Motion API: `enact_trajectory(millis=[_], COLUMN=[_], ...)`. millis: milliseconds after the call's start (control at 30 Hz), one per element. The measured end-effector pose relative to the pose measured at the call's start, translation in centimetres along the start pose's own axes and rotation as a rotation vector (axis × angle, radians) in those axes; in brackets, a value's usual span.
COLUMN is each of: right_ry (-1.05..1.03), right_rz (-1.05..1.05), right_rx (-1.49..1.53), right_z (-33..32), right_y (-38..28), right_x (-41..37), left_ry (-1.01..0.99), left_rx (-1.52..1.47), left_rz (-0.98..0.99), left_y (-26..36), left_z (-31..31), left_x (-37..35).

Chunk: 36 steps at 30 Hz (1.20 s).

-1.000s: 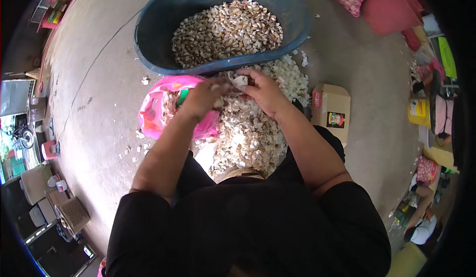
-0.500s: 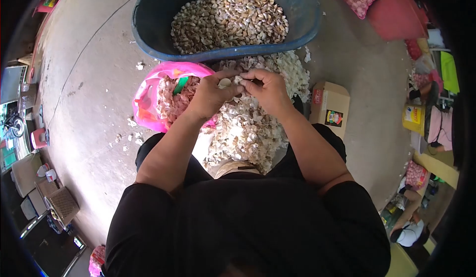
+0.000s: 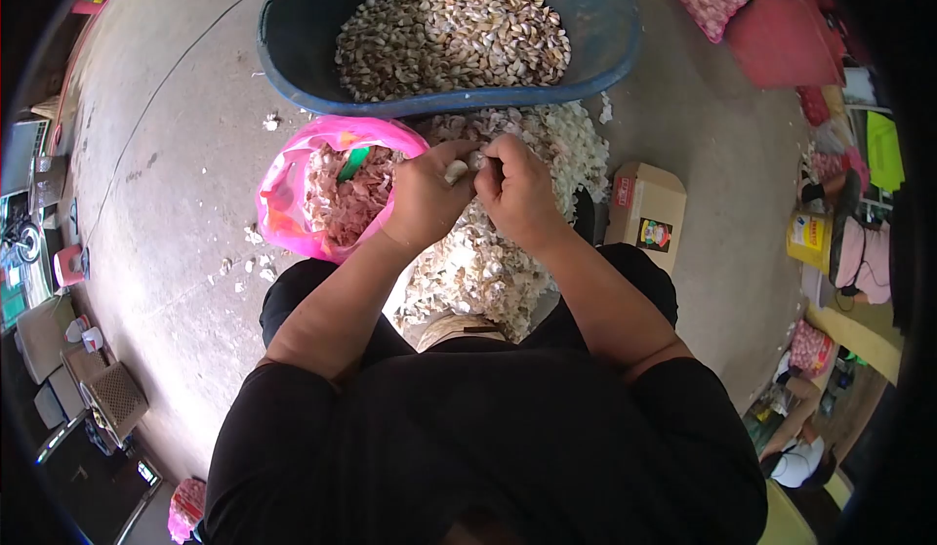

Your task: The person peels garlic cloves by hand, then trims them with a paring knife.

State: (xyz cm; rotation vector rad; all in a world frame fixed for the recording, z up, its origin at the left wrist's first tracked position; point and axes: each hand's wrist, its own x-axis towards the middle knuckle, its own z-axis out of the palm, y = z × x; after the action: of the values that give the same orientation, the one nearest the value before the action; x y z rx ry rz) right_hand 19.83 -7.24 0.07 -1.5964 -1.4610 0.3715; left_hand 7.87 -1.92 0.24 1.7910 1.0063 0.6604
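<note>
One head-worn camera looks steeply down, close over the hands (image 3: 475, 192).

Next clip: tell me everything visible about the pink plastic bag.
The pink plastic bag is thin, glossy and crumpled, lying open-mouthed on the concrete floor beside the blue tub. It is partly filled with pinkish-brown garlic skins and one green scrap. The left hand, pinching a garlic clove, overlaps its right edge; whether they touch is unclear.

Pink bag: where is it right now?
Head view, person's left: the pink bag lies on the floor next to the blue tub, its open mouth beside the left hand and the pile of skins.
</note>
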Motion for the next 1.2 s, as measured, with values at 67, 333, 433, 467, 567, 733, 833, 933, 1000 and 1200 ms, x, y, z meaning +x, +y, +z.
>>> enact_trajectory(millis=[67, 333, 433, 467, 567, 733, 833, 933, 1000, 1200], right_ry=[0.005, -0.027, -0.003, 0.012, 0.02, -0.109, -0.24, -0.218, -0.169, -0.264], right_rz=[0.027, 0.195, 0.246, 0.253, 0.308, 0.418, 0.531, 0.495, 0.366, 0.186], right_rx=[0.018, 0.143, 0.135, 0.132, 0.122, 0.186, 0.344, 0.52, 0.519, 0.051], right_z=[-0.1, -0.5, -0.2, -0.1, 0.3, -0.2, -1.7, -2.2, -1.9, -2.6], right_y=[-0.1, 0.1, 0.1, 0.2, 0.5, 1.3, 2.6, 2.2, 2.1, 0.4], right_x=[-0.1, 0.0, -0.3, -0.2, -0.2, 0.1, 0.9, 1.0, 0.7, 0.7], left_ry=[0.036, 0.105, 0.139, 0.162, 0.209, 0.124, -0.006, -0.154, -0.225, -0.324], left_rx=[0.062, 0.019, 0.141, 0.167, 0.216, 0.318, -0.076, -0.251, -0.352, -0.562], left_rz=[0.033, 0.04, 0.149, 0.181, 0.251, 0.233, -0.056, -0.187, -0.276, -0.322], left_y=[0.6, 0.9, 0.6, 0.4, 0.0, -0.2, -0.8, -0.6, 1.0, -0.3], left_z=[0.2, 0.9, 1.2, 1.4, 2.0, 1.9, 1.0, -0.6, -1.6, -1.6], left_x=[-0.3, -0.6, -0.8, -0.7, -0.5, -0.1, 0.8, 1.3, 1.5, 1.6])
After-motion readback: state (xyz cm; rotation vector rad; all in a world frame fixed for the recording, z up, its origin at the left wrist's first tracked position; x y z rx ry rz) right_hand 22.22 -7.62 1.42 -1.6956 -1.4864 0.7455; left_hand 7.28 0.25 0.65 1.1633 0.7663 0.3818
